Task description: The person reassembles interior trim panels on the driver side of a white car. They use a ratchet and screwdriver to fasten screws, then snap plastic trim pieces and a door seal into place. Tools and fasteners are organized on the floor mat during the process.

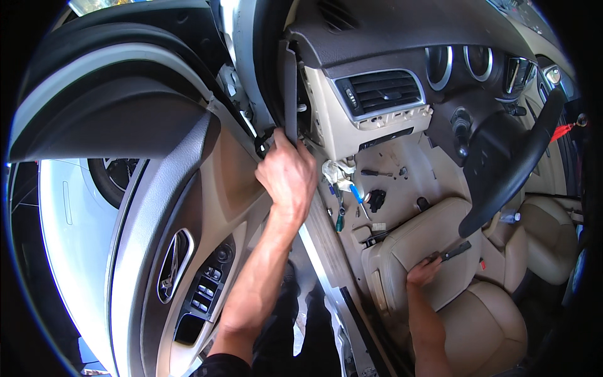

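At the left end of the dashboard, my left hand [287, 168] is closed around the lower end of a long dark grey trim strip [288, 94]. The strip stands upright beside the door opening, next to the beige dash edge. My fingertips are partly hidden behind the hand. Over the beige driver's seat [418, 242], my right hand [425, 271] grips a dark, flat, stick-like tool [456, 251]. Its exact kind is unclear. The tool points right, toward the steering wheel [515, 160].
The open car door [179, 138] stands on the left, its window switches [204, 291] facing me. On the footwell floor lie a screwdriver [375, 173], a crumpled white cloth or glove [339, 173], a blue-handled tool [358, 193] and several small parts. Air vent [384, 94] above.
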Tool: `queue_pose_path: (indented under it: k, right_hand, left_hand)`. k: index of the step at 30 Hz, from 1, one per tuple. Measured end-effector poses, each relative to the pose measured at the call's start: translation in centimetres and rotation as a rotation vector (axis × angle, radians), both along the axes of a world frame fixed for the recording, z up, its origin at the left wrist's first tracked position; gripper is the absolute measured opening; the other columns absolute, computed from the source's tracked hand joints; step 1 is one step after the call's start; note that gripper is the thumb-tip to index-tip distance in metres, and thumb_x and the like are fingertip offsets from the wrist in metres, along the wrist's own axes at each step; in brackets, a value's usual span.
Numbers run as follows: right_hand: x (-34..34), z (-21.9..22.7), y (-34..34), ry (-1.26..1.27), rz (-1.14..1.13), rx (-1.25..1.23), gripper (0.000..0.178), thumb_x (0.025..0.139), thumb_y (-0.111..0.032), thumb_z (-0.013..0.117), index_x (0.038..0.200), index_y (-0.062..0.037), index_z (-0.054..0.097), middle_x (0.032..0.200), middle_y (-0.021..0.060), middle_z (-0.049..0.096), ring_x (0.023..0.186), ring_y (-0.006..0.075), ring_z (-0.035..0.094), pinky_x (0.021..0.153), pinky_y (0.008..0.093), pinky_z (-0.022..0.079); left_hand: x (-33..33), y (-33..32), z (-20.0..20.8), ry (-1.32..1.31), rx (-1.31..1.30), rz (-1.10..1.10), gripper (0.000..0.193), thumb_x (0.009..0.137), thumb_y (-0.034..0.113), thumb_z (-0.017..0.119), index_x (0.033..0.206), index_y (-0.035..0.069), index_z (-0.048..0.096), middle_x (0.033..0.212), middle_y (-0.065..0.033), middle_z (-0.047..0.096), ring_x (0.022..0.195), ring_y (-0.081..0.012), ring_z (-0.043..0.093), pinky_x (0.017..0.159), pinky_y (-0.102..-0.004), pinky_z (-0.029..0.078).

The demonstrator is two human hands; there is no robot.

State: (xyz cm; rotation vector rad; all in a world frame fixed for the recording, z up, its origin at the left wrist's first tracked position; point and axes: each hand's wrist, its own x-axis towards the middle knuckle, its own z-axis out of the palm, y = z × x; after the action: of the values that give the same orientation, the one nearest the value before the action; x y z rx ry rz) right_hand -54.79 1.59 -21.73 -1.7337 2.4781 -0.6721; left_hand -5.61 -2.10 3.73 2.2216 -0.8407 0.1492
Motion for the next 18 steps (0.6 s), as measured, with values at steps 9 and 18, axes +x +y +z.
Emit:
queue_pose_path:
  k: [9, 18]
  right_hand:
    - [1.3, 1.3, -0.2, 0.009, -0.056, 0.064, 0.042, 0.103, -0.011, 0.051, 0.145, -0.0051, 0.049, 0.132, 0.0291, 0.057, 0.122, 0.052, 0.057, 0.101, 0.0597, 0.046]
    - [-1.3, 1.9, 0.4, -0.166, 0.132, 0.004, 0.045, 0.097, -0.002, 0.059, 0.142, -0.0034, 0.053, 0.129, 0.026, 0.057, 0.118, 0.0477, 0.059, 0.105, 0.055, 0.047]
  left_hand:
    - [1.1, 3.2, -1.1, 0.071, 0.06, -0.165, 0.018, 0.099, 0.014, 0.064, 0.109, 0.0, 0.06, 0.07, -0.0237, 0.067, 0.064, -0.0475, 0.069, 0.058, -0.0565, 0.054]
    - [-5.3, 12.6, -3.5, 0.262, 0.018, -0.293, 0.014, 0.099, 0.008, 0.066, 0.096, -0.002, 0.057, 0.068, -0.0262, 0.06, 0.06, -0.0497, 0.061, 0.054, -0.0541, 0.045]
